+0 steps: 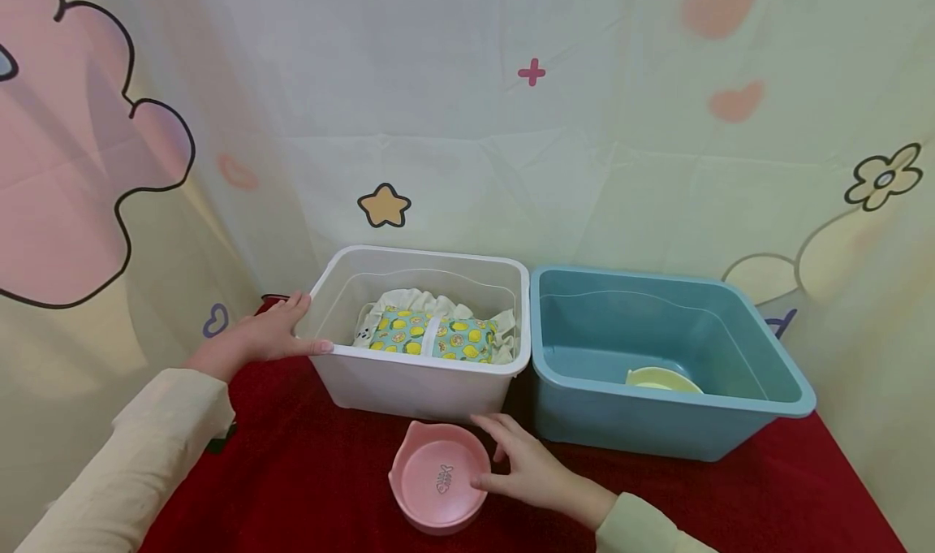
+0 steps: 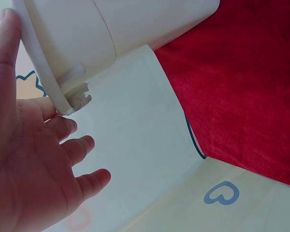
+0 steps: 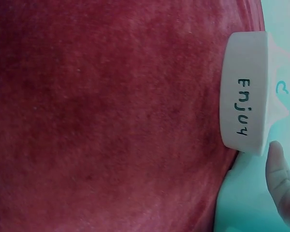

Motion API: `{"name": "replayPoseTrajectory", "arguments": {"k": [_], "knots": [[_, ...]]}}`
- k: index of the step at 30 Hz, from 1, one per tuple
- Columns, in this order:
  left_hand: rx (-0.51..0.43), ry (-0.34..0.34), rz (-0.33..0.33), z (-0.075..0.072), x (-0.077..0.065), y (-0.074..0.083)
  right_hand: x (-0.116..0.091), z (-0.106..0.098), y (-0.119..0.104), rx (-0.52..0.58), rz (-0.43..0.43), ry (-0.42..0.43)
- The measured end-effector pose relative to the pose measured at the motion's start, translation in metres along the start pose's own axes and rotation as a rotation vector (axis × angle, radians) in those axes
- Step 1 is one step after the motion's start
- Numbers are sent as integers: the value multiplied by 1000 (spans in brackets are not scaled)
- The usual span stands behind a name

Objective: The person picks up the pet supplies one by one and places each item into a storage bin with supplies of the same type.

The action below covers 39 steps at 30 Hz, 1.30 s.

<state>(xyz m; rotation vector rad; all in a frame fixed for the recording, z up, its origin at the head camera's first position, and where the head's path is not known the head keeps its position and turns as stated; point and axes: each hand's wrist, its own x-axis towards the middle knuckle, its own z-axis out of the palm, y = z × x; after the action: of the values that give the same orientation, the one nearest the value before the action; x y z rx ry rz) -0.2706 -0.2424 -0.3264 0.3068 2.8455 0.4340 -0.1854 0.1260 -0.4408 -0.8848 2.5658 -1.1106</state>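
At the left front corner of the white tub (image 1: 416, 382), my left hand (image 1: 266, 334) rests on the rim with its fingers spread. The left wrist view shows its thumb (image 2: 7, 38) along the tub's rim (image 2: 36, 58) and the other fingers loosely bent. A pink cat-eared bowl (image 1: 427, 484) with a fish drawing inside sits on the red cloth before the tub. Beside its right edge is my right hand (image 1: 529, 468), fingers relaxed and apart, thumb tip over the rim. In the right wrist view the bowl (image 3: 244, 92) shows "Enjoy" lettering, with the thumb (image 3: 278, 164) near its rim.
Inside the white tub lies a lemon-print cloth item (image 1: 409, 330) with white ruffles. To its right stands a blue tub (image 1: 628, 427) holding a pale yellow bowl (image 1: 661, 377). Both stand on red cloth (image 1: 292, 488), before a printed curtain (image 1: 453, 171).
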Motion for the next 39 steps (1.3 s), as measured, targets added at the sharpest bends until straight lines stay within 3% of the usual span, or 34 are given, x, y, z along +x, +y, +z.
{"name": "replayPoseTrajectory", "arguments": {"k": [20,39], "knots": [[0,-1,11,-1,-1,1,-2,14,12,28,17,10],[3,1,14,1,2,-3,2,27,25,92,115,23]]}}
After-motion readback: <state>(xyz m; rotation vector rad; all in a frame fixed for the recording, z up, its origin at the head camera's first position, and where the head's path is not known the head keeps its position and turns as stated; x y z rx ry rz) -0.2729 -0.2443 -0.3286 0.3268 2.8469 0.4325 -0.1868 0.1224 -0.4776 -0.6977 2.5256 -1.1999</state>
